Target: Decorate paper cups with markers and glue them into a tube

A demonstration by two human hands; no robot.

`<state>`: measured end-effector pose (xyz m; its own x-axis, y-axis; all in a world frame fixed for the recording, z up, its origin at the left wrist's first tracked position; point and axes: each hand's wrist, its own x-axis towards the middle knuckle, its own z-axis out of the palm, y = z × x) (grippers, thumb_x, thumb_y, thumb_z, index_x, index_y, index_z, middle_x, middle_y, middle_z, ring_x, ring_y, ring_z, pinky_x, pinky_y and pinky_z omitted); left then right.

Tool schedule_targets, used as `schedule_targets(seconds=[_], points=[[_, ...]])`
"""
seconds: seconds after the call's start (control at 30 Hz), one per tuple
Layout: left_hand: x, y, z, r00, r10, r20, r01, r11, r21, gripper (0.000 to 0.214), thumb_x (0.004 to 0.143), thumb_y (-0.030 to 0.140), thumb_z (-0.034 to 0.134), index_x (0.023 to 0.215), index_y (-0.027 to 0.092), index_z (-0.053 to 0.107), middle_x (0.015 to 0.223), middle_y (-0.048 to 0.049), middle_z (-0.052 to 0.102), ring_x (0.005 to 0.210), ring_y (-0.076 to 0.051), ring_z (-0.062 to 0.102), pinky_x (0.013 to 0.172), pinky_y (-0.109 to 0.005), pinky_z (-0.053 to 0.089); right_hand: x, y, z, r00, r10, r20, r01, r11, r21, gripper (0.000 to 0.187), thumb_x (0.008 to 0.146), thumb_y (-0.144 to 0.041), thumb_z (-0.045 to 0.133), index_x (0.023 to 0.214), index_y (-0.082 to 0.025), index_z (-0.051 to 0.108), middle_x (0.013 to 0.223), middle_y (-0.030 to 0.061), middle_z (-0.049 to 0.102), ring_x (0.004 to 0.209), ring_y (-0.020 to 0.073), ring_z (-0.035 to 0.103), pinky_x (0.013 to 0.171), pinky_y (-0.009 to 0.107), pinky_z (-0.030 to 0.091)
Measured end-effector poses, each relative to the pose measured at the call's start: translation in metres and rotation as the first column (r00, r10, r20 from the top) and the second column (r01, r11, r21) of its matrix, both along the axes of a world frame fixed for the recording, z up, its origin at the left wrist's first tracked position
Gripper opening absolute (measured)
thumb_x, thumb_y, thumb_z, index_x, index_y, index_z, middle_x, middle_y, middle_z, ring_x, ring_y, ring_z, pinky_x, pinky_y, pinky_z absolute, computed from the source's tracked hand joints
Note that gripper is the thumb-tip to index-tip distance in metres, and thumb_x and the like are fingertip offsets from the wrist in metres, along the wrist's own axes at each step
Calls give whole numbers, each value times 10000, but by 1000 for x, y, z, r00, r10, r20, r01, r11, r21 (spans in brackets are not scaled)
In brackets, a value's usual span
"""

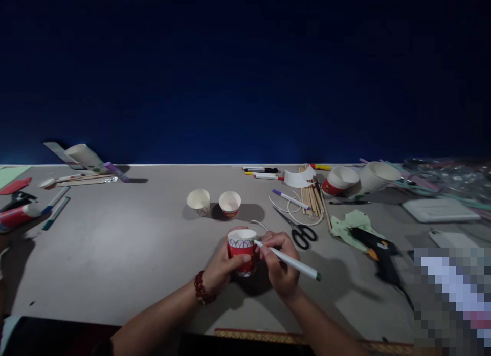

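In my left hand (220, 271) is a red and white paper cup (241, 251), gripped around its side with the thumb across the front. Looping drawn lines run along the white band below its rim. My right hand (282, 261) pinches a white marker pen (293, 264) with a dark green end, its tip at the cup's upper right rim. Beyond the held cup stand two more small cups, a pale one (198, 201) and a red-patterned one (230, 204). Black-handled scissors (303, 234) lie just past my right hand.
On the right are a black glue gun (378, 251) on crumpled green paper (341, 225), wooden sticks (312, 202), a purple marker (290, 199) and stacked paper cups (378, 177). Markers (56, 213) and another cup stack (86, 156) lie at left. A dark blue panel (245, 74) closes the back.
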<state>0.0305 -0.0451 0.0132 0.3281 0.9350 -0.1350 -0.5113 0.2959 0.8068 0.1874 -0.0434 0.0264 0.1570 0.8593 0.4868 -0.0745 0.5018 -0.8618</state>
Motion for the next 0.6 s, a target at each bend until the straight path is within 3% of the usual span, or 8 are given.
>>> schedule_targets(seconds=[0.6], points=[[-1, 1, -2, 1000, -1, -18, 1, 1000, -4, 661, 730, 347, 959, 1306, 216, 664, 1135, -67, 741, 1015, -238, 691, 920, -339, 535, 0, 0, 1, 1000, 11, 19, -11, 1000, 22, 107, 977, -210, 592, 879, -255, 595, 670, -28, 557, 644, 188, 587, 615, 317, 510]])
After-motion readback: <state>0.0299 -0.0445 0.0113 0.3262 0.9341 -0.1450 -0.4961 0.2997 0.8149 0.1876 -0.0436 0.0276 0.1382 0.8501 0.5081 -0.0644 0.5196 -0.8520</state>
